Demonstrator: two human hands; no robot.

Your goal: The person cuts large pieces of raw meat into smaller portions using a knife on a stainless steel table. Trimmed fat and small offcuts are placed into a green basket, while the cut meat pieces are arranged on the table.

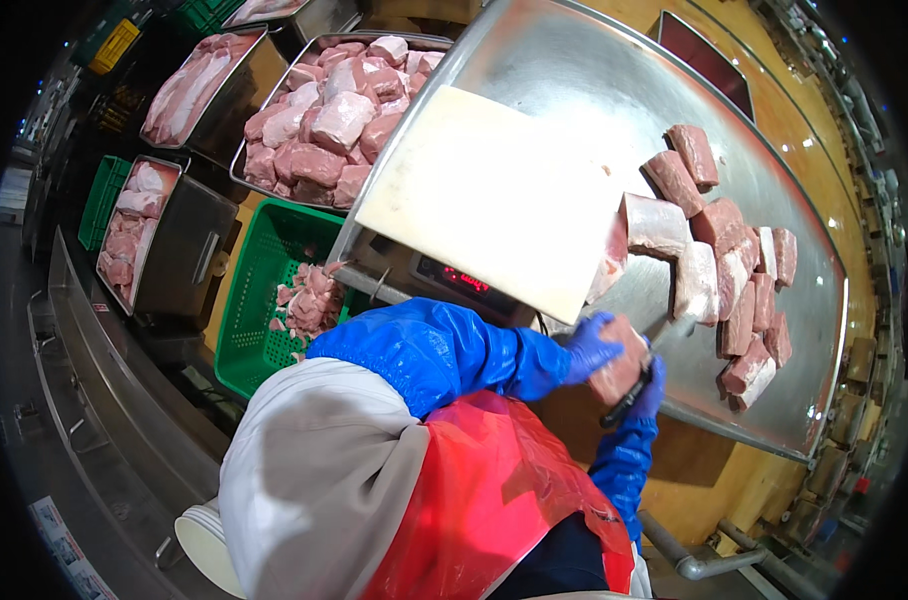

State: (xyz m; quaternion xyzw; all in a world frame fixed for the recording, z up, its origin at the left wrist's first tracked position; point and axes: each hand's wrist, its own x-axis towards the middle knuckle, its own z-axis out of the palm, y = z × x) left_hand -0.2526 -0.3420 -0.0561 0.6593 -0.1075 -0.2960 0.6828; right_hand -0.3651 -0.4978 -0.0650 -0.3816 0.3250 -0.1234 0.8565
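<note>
Steel pan (pixel 274 100) holds pork chunks (pixel 329 120); green crate (pixel 259 290) holds scraps (pixel 309 300).

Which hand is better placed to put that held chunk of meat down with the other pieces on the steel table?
Probably left. The left hand grips the meat chunk, while the right hand holds a black-handled knife. The cut pieces lie just beyond on the steel table.

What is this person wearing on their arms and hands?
Both arms are covered by shiny, bright blue waterproof sleeves, crinkled along their length. The left hand and the right hand wear thin blue-purple disposable gloves that meet the sleeve cuffs. No markings show on the sleeves or gloves.
</note>
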